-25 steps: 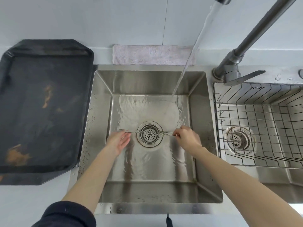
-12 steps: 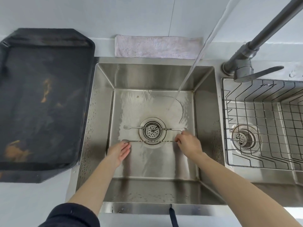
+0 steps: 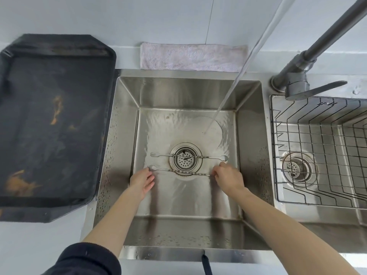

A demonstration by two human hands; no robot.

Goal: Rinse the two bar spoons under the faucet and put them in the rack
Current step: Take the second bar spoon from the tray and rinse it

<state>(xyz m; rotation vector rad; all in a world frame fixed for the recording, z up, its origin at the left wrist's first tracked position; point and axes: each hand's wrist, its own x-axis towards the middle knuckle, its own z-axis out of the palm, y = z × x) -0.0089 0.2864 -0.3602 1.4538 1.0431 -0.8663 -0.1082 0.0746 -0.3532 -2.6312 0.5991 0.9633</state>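
Two thin metal bar spoons are in the steel sink [image 3: 123,155]. One bar spoon [image 3: 210,157] lies across the drain strainer [image 3: 185,158], fork end to the left. The nearer bar spoon [image 3: 178,171] is held level just in front of the drain. My right hand [image 3: 228,178] pinches its right end. My left hand [image 3: 142,180] touches its left end with relaxed fingers. Water [image 3: 236,80] streams from the faucet [image 3: 321,38] and lands on the sink floor behind and right of both spoons. The wire rack [image 3: 321,147] sits in the right basin.
A black tray [image 3: 51,124] covers the counter to the left of the sink. A folded pale cloth [image 3: 190,57] lies behind the sink. The faucet lever [image 3: 317,89] points right above the rack. A second drain [image 3: 297,167] shows under the rack.
The nearer spoon has come toward me, off the drain and away from the other spoon; both hands moved with it. The camera view shifted slightly.
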